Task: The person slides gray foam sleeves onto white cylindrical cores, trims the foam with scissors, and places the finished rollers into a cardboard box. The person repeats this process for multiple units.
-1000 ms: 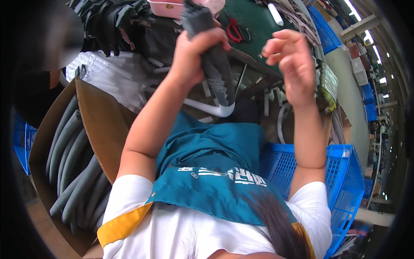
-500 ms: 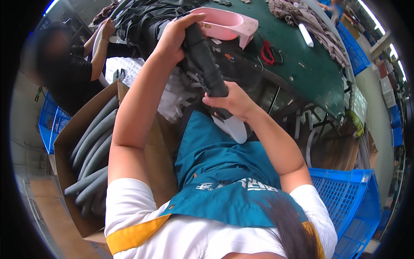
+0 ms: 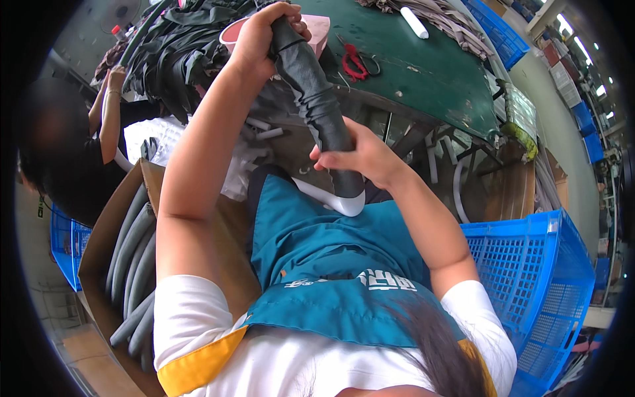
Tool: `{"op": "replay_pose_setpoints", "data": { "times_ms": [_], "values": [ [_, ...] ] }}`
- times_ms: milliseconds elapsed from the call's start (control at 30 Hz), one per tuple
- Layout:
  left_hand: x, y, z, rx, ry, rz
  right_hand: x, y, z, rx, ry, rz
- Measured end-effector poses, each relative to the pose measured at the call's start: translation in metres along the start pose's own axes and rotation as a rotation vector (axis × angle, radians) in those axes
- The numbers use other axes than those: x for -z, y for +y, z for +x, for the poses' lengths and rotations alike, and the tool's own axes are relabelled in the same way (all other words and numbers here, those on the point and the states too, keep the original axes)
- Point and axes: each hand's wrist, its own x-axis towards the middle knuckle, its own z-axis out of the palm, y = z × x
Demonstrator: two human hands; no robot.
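Note:
A long dark-grey tube with a wrinkled fabric sleeve [image 3: 307, 96] slants between my two hands. At its top, my left hand [image 3: 264, 40] is closed round the fabric. Lower down, my right hand [image 3: 360, 152] wraps the tube, thumb across its front. The sleeve is bunched in creases between the hands. From the lower end sticks a smooth white piece [image 3: 344, 205], bent to the left above my teal apron [image 3: 317, 248]; I cannot tell its kind. Behind my left hand is a pink plastic container [image 3: 316, 30], partly hidden.
Red-handled scissors [image 3: 355, 63] and a white roll [image 3: 414, 23] lie on the green table [image 3: 430, 79]. Dark fabric [image 3: 172, 59] is heaped at far left, beside another person [image 3: 66, 152]. Grey foam tubes [image 3: 129, 258] fill a cardboard box [image 3: 99, 245]; a blue crate [image 3: 516, 264] stands right.
The view has shifted, so the table and box appear further left. The tube stands a little steeper, and dark covering now reaches down to the white end. Both hands keep their hold.

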Motion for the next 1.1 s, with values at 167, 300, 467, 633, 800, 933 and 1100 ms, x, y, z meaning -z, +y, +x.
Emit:
{"op": "replay_pose_setpoints", "data": {
  "times_ms": [167,300,467,633,800,933,1100],
  "values": [
    [0.107,0.100,0.032,-0.176,0.295,0.184,-0.023,0.029,0.012,-0.164,-0.082,-0.046],
    [0.090,0.080,-0.014,-0.038,0.390,0.235,-0.030,0.060,-0.020,-0.184,-0.109,-0.099],
    [0.046,0.054,-0.033,-0.023,0.220,0.052,-0.021,0.022,-0.005,-0.136,-0.325,0.244],
    [0.030,0.051,-0.029,-0.031,0.246,0.257,-0.035,0.010,0.036,-0.103,-0.079,0.061],
    [0.055,0.039,-0.049,-0.051,0.128,0.389,0.006,0.025,0.020,-0.039,0.043,-0.306],
    [0.037,0.054,-0.099,0.243,-0.284,1.169,0.062,0.010,0.007,-0.041,0.167,-1.110],
    [0.020,-0.040,-0.172,1.194,-0.338,1.200,0.061,0.047,0.005,0.314,0.209,-1.591]
  ]
}}
